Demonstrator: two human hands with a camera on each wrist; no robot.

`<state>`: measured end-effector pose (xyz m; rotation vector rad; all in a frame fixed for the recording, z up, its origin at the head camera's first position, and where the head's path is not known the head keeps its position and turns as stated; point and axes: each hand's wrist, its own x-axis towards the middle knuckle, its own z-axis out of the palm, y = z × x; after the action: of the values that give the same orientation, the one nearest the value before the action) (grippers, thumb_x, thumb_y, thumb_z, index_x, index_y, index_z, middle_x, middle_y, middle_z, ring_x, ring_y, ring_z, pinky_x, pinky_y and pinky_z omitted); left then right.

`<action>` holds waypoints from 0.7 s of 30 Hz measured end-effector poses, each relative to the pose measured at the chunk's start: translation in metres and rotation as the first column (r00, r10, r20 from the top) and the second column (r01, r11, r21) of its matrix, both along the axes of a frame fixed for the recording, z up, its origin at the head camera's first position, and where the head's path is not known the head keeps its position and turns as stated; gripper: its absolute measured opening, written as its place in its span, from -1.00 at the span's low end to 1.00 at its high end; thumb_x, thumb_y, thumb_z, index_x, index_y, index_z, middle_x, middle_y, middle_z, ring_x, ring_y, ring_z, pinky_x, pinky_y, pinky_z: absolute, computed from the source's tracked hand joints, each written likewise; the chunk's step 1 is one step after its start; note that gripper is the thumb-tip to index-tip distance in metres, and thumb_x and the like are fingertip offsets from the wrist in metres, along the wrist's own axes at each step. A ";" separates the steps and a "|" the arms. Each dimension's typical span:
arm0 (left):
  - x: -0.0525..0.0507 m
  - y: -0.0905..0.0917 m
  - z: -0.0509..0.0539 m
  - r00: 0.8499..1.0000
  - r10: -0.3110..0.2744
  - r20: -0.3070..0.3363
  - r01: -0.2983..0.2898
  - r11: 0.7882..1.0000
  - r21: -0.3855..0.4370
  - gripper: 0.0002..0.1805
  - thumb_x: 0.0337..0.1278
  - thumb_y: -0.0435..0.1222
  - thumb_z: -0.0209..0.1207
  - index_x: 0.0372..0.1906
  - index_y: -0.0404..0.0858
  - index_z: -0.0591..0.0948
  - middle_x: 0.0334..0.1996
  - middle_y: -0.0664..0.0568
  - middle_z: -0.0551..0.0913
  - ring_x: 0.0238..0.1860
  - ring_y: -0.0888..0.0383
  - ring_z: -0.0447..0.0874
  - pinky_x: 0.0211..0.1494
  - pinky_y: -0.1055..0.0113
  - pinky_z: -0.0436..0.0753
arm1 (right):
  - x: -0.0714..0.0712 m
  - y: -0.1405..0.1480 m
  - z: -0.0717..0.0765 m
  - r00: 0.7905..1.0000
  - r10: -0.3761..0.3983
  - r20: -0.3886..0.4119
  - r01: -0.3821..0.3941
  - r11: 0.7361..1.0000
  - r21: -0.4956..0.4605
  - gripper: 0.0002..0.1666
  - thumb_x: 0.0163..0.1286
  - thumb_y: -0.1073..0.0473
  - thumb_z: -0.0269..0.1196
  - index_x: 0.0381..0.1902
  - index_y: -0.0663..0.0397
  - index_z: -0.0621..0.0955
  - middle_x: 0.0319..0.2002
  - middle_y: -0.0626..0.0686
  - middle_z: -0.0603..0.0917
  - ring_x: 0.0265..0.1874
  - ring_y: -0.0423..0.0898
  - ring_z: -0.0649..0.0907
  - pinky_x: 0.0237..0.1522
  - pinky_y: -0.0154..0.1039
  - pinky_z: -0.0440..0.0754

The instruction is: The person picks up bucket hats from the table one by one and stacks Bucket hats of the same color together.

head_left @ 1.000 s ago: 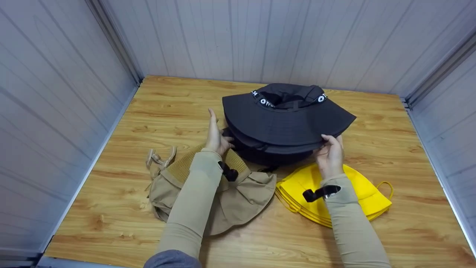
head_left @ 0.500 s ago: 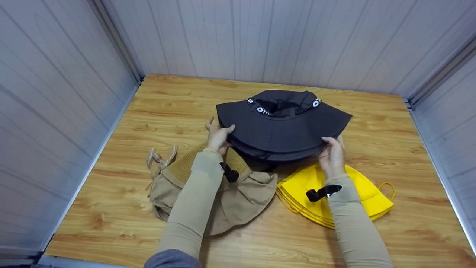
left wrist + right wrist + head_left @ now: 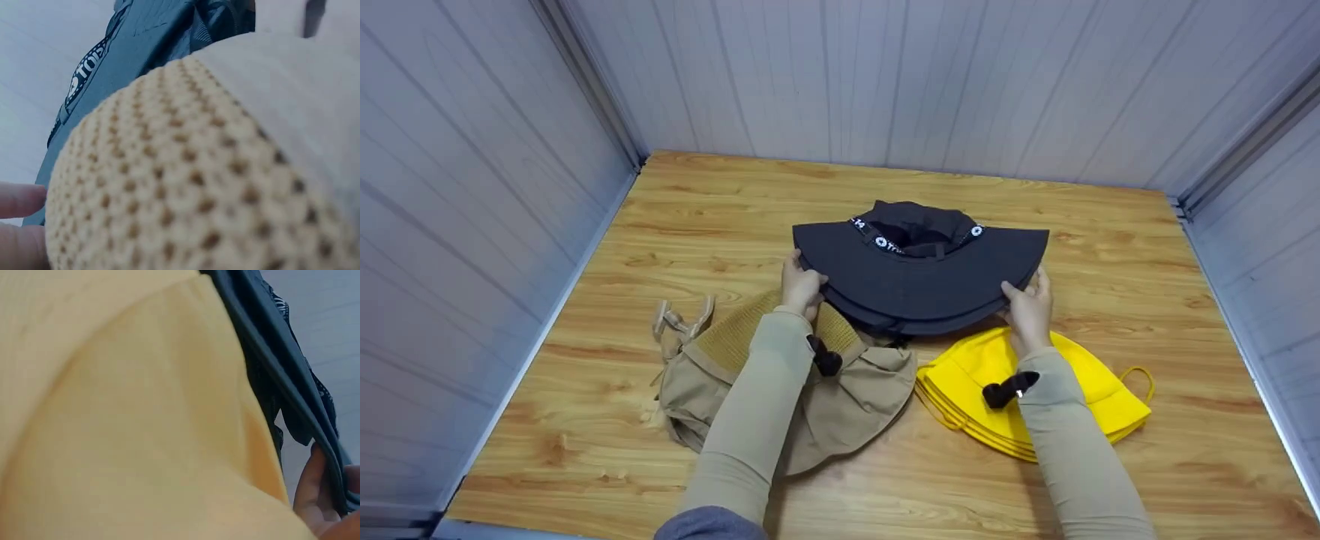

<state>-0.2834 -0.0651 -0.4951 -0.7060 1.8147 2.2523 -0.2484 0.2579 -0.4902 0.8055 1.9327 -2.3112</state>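
Observation:
A dark bucket hat point(image 3: 915, 281) with white-lettered trim is held over the back middle of the table. Its brim shows layered edges; I cannot tell whether it is one folded hat or two together. My left hand point(image 3: 801, 286) grips the brim's left edge, thumb on top. At the right edge, my right hand point(image 3: 1031, 306) pinches the brim, with fingers beneath. In the right wrist view, the fingers point(image 3: 312, 481) and thumb close on the dark brim's layers. The left wrist view is mostly blocked by a tan knit crown point(image 3: 169, 169).
Under my left forearm lies a tan hat point(image 3: 840, 412) with a knit crown and a tied strap. A folded yellow hat point(image 3: 964, 375) with a cord loop lies under my right wrist. Pale panel walls point(image 3: 855, 82) enclose the wooden table point(image 3: 585, 375) at back and sides.
The dark hat has come down and toward me, slightly left, and its brim is more level. My left hand, spread beside the brim at first, now grips it. The tan and yellow hats stay put.

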 end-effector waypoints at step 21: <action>-0.011 -0.001 0.009 1.000 -0.010 -0.014 0.011 0.995 0.099 -0.18 0.31 -0.48 -0.03 0.59 -0.29 -0.11 0.61 -0.13 -0.17 0.61 -0.02 -0.18 0.61 0.21 0.05 | -0.009 -0.009 -0.006 0.917 0.306 0.256 -0.374 0.882 0.287 -0.04 0.48 0.28 0.00 0.57 0.18 -0.31 0.56 0.13 -0.52 0.57 0.07 -0.35 0.59 -0.04 -0.22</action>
<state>-0.2945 -0.0664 -0.4865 -0.6642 1.6944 2.3271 -0.2576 0.2485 -0.4961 0.6204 2.1871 -1.6634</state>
